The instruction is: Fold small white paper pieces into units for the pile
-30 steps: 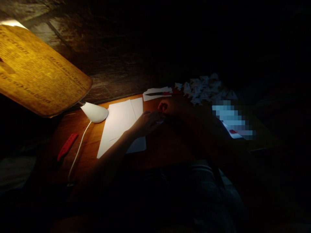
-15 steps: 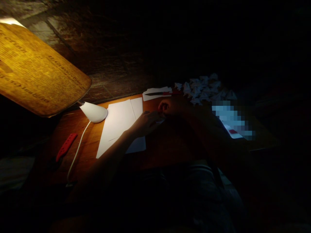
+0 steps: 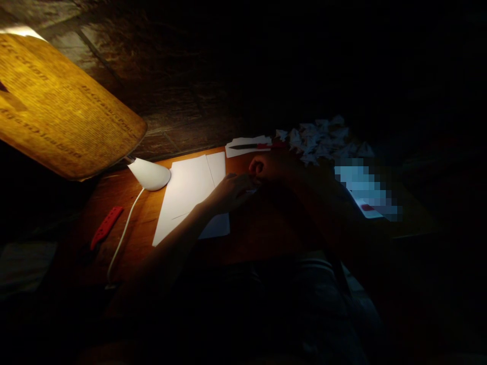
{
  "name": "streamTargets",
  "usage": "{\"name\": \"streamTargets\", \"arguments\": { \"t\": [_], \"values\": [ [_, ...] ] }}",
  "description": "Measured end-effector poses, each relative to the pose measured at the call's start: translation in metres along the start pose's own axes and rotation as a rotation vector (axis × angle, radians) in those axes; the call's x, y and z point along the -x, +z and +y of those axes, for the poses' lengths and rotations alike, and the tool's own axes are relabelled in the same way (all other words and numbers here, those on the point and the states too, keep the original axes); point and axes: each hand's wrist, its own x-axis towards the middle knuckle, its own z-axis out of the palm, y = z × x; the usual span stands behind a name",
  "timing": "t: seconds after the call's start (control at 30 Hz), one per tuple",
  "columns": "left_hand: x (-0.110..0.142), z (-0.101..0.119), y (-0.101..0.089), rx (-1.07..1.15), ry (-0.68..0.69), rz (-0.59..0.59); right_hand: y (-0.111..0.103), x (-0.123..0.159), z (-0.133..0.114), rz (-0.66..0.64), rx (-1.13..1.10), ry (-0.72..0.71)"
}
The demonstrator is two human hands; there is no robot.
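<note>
In dim lamp light my left hand point(image 3: 230, 191) and my right hand point(image 3: 268, 167) meet over the wooden table point(image 3: 258, 233), just right of the white paper sheets point(image 3: 188, 195). Both hands are closed in a pinch on a small white paper piece point(image 3: 251, 191) between them; only a sliver of it shows. My left forearm crosses the lower corner of the sheets.
A white lamp point(image 3: 149, 174) with its cord point(image 3: 119, 241) stands at the left under a newspaper-covered shade point(image 3: 57, 111). A red cutter point(image 3: 105, 228) lies at the left, a red-handled knife point(image 3: 251, 146) on paper at the back. Several folded paper pieces point(image 3: 323, 138) are piled at the back right.
</note>
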Motion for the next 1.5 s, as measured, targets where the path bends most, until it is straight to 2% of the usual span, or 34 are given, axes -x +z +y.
{"name": "streamTargets", "arguments": {
  "t": [0.2, 0.57, 0.73, 0.93, 1.1, 1.33, 1.5],
  "values": [
    [-0.001, -0.001, 0.001, 0.006, 0.021, 0.021, 0.001, -0.005, 0.009, -0.027, -0.058, -0.010],
    [0.003, -0.013, 0.007, 0.097, 0.045, 0.166, 0.004, -0.008, 0.019, -0.006, 0.014, -0.216],
    [0.005, -0.011, 0.003, 0.118, -0.023, 0.178, 0.005, -0.007, 0.020, 0.040, 0.042, -0.234],
    [0.006, -0.018, 0.008, 0.125, -0.113, 0.246, 0.007, -0.005, 0.022, 0.041, 0.055, -0.259],
    [0.007, -0.020, 0.009, 0.100, -0.201, 0.232, 0.003, -0.002, 0.020, 0.057, 0.067, -0.290],
    [0.005, -0.025, 0.011, 0.328, -0.218, 0.331, 0.004, 0.002, 0.009, 0.113, -0.099, -0.314],
    [0.005, -0.027, 0.012, 0.524, -0.281, 0.386, 0.009, 0.002, 0.002, 0.156, -0.213, -0.328]
  ]
}}
